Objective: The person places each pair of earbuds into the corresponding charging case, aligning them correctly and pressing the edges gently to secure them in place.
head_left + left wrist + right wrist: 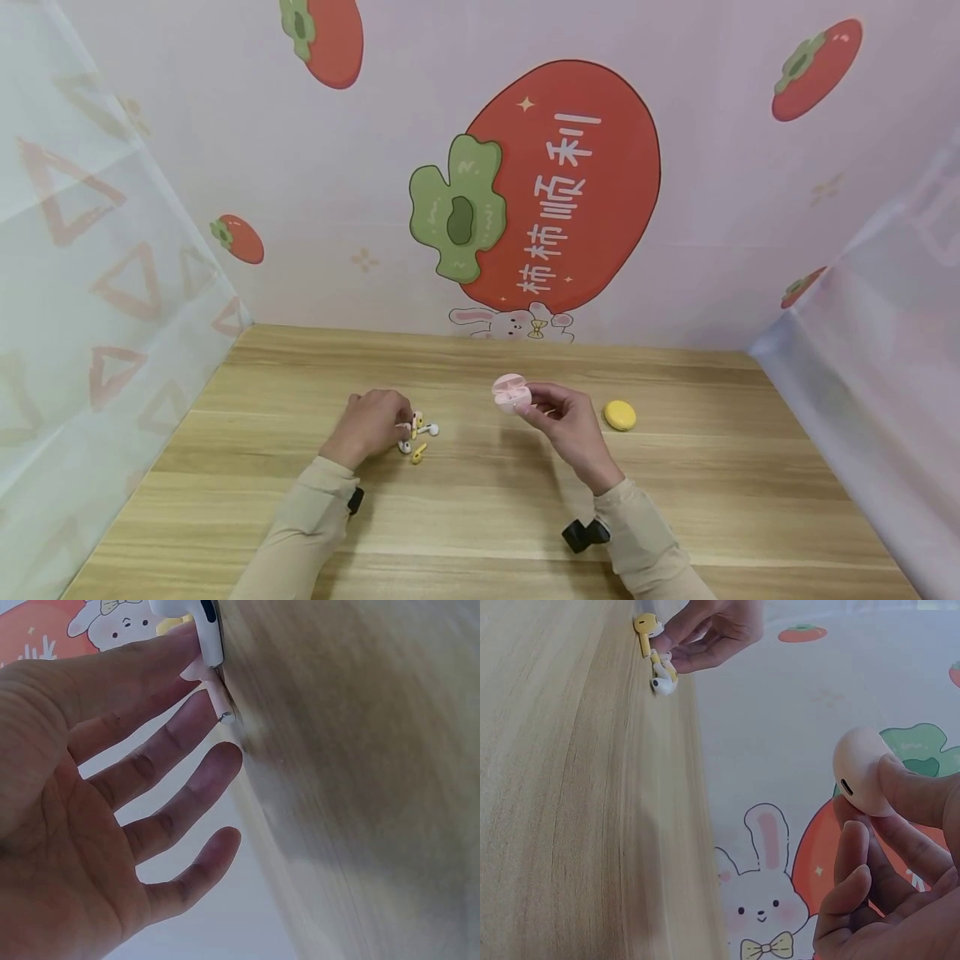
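My right hand [572,427] holds a round pink earbud case [510,403] off the table between thumb and fingers. Its lid is raised, and in the right wrist view the case's underside with a charging port shows. At a small pile on the left, my left hand [371,423] reaches down with its fingers fairly straight. There lie a white earbud [431,429], a yellow earbud [418,453] and several more. In the left wrist view, thumb and forefinger touch near a pink earbud [219,697], beside a white earbud [211,637]; no firm grip is visible.
A closed round yellow case [620,415] lies on the wooden table [480,517], to the right of my right hand. A printed cloth backdrop [375,208] stands along the back edge, and cloth side walls rise at left and right.
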The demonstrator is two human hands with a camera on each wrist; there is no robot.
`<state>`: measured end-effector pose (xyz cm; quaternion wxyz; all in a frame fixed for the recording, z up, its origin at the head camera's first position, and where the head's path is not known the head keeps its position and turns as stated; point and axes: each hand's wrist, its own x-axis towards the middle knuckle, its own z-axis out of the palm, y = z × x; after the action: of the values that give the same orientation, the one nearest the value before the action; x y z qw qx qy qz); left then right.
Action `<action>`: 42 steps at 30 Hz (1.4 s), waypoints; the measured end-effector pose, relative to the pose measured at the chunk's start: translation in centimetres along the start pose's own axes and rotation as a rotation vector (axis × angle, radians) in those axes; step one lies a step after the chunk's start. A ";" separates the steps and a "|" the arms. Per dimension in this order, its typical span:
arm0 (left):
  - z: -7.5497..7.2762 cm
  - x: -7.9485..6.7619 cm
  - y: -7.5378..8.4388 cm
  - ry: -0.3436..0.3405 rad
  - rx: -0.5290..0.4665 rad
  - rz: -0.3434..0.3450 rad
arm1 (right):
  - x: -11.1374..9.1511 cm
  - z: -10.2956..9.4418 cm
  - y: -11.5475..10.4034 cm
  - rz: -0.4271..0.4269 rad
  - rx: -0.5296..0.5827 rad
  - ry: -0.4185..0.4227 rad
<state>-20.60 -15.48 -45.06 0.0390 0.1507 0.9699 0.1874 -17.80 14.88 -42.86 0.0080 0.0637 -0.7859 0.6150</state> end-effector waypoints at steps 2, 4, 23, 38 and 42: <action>0.0 0.0 0.0 0.002 0.006 0.003 | 0.0 0.0 0.0 0.003 0.002 0.001; 0.0 0.0 0.0 0.006 0.012 0.003 | 0.0 0.0 0.1 0.004 0.006 0.001; -1.6 -0.3 1.6 0.147 -0.056 0.087 | 0.1 -0.2 0.3 0.004 0.002 0.005; -1.0 0.7 4.5 0.355 -0.266 0.261 | 0.1 -0.2 0.2 0.006 0.007 0.012; -0.6 0.9 5.3 0.374 -0.304 0.287 | 0.1 -0.2 0.2 0.010 0.008 0.010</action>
<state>-20.07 -10.71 -42.50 -0.1457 0.2416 0.8898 0.3587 -17.94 15.12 -42.94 0.0087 0.0566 -0.7838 0.6183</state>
